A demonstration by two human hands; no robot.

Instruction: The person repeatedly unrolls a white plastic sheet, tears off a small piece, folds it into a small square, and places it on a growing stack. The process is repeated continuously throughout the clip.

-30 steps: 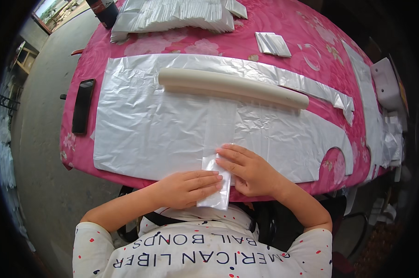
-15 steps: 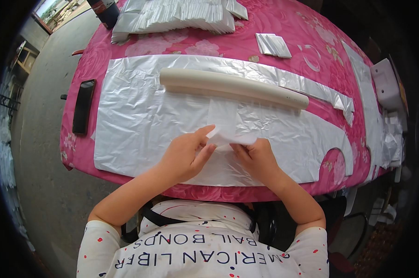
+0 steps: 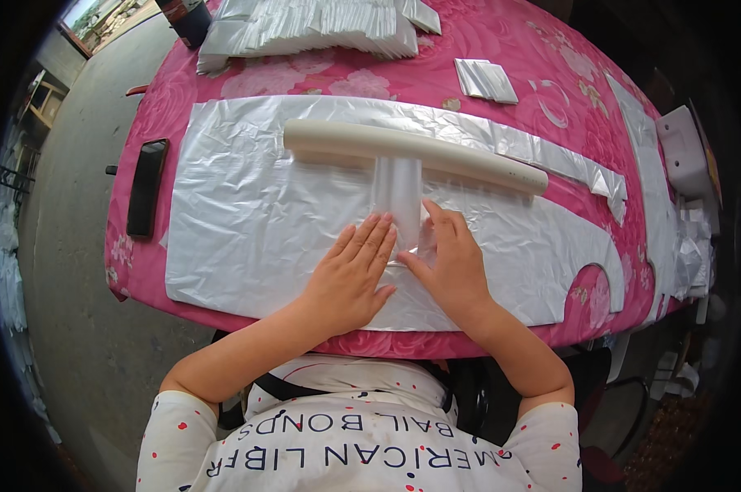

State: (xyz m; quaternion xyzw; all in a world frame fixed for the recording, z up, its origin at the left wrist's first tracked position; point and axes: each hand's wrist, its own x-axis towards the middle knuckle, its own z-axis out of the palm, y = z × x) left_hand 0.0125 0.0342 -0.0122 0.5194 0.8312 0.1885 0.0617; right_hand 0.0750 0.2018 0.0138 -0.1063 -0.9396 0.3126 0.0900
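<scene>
A flat white plastic sheet (image 3: pixel 247 189), shaped like a disposable apron with a curved cut-out at its right, lies before me. Across its far half rests a long cream pipe (image 3: pixel 411 153). From the pipe toward me runs a narrow strip of folded translucent plastic film (image 3: pixel 398 197). My left hand (image 3: pixel 352 275) presses flat beside the strip's near end, fingers straight. At the strip's right edge is my right hand (image 3: pixel 451 261), its thumb pointing left to the near end and its fingers apart from the thumb; it grips nothing that I can see.
A black phone (image 3: pixel 148 189) lies at the left on the pink floral tablecloth (image 3: pixel 153 115). Toward the back are a large pile of folded plastic packets (image 3: pixel 321 31), a small packet stack (image 3: pixel 485 80) and a dark bottle (image 3: pixel 185 20). More plastic sheeting (image 3: pixel 645 164) and a white box (image 3: pixel 684 139) are at the right.
My hands have let go of the raised film end and come down onto the sheet. The film now lies as a flat strip reaching up to the pipe.
</scene>
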